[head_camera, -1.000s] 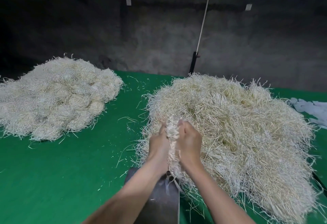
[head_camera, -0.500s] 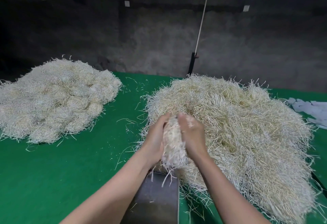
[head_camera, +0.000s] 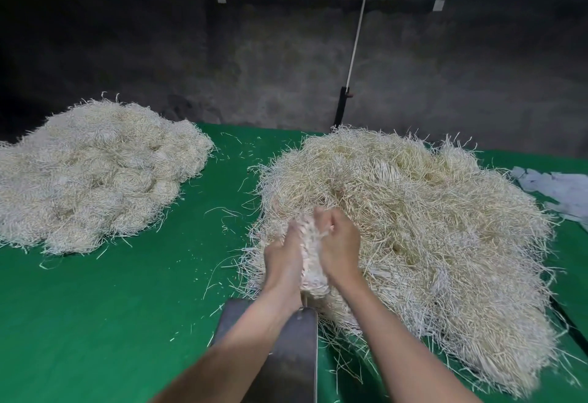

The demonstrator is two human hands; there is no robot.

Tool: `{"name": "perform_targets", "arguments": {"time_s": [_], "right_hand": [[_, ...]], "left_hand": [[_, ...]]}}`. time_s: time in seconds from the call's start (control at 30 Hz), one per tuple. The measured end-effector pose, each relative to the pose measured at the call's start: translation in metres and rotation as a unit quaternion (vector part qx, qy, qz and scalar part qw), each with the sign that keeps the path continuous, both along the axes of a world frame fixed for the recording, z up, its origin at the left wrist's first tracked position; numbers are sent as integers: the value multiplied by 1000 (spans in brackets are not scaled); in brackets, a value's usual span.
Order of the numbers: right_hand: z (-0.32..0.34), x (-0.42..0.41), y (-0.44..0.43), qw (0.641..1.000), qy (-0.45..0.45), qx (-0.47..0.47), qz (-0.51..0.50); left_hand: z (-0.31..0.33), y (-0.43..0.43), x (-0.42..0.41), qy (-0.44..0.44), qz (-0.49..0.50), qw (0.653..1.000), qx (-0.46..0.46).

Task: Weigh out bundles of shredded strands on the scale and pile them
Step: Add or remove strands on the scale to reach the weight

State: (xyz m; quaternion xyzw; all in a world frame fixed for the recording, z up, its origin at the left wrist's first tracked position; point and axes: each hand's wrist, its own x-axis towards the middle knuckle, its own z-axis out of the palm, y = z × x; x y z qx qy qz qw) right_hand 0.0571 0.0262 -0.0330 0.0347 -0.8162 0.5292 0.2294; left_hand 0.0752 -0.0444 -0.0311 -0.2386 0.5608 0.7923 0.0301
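Pale shredded bundle (head_camera: 311,262) clamped between both grips.
Both the left grip (head_camera: 282,254) and right grip (head_camera: 339,243) curl tight round it, above the metal scale (head_camera: 294,358), at the edge of the loose heap (head_camera: 429,227) on the tabletop (head_camera: 127,307).

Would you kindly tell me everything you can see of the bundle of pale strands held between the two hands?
The bundle of pale cream shredded strands is a compact, elongated wad, slightly blurred. The left hand and right hand grip it from either side, above the grey metal scale pan, beside the large loose heap.
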Motion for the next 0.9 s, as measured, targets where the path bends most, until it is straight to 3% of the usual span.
{"name": "perform_targets", "arguments": {"time_s": [0.07,0.17,0.23,0.33,0.47,0.63,0.7,0.77,0.8,0.83,0.9], "right_hand": [[0,-1,1,999,-1,-41,1],[-7,25,-35,995,81,58,-8],[-3,16,-24,997,57,54,-2],[2,7,2,1000,-7,-29,-8],[-8,38,-37,996,66,40,-50],[-8,18,0,999,-34,7,-18],[-3,18,11,996,-47,-70,27],[2,20,13,981,-68,-158,94],[3,20,10,977,-77,-155,120],[5,20,6,983,-77,-96,133],[6,20,2,987,-83,21,135]], "left_hand": [[7,0,-2,16,1,1000,11],[22,-18,-17,78,58,993,62],[18,-14,-8,40,41,998,28],[13,-3,5,23,-18,999,-17],[20,-15,-9,60,-6,998,-12],[-4,-10,3,29,-52,997,-51],[-8,-19,-3,100,-21,983,-151],[-6,-25,-10,176,-7,935,-306],[-4,-24,-10,197,-1,914,-354],[-3,-21,-9,210,-2,903,-374],[-3,-9,-7,208,-31,927,-310]]}}
